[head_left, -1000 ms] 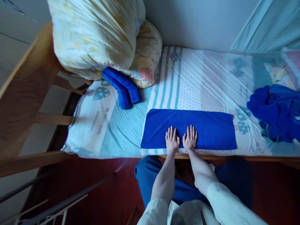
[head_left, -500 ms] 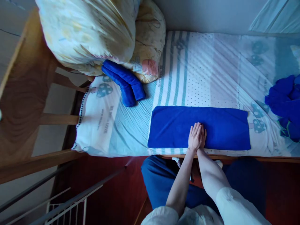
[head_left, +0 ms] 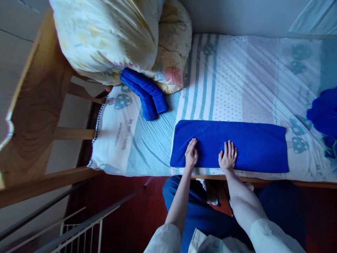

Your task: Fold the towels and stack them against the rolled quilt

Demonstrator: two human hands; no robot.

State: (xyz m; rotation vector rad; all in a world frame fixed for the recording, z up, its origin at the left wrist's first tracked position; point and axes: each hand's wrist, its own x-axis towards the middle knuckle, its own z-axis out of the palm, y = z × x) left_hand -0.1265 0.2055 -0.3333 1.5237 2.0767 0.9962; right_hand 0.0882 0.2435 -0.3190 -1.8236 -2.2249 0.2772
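Observation:
A blue towel lies flat as a long rectangle along the near side of the bed. My right hand rests on its middle, palm down, fingers stretched and slightly apart. Over the towel's left part is my left hand, turned partly on its side with the fingers extended close together; whether it presses on the cloth I cannot tell. Neither hand grips anything. Farther left, rolled blue towels lie side by side against the bedding. A crumpled blue heap of cloth sits at the right edge.
A bulky yellowish quilt is piled at the back left of the bed. The wooden bed end rises at the left. Below it runs a metal rail. A wall borders the far side.
My hands, stacked together on the towel before, have come apart. The left one has moved left and the right one slightly right. The view has shifted a little.

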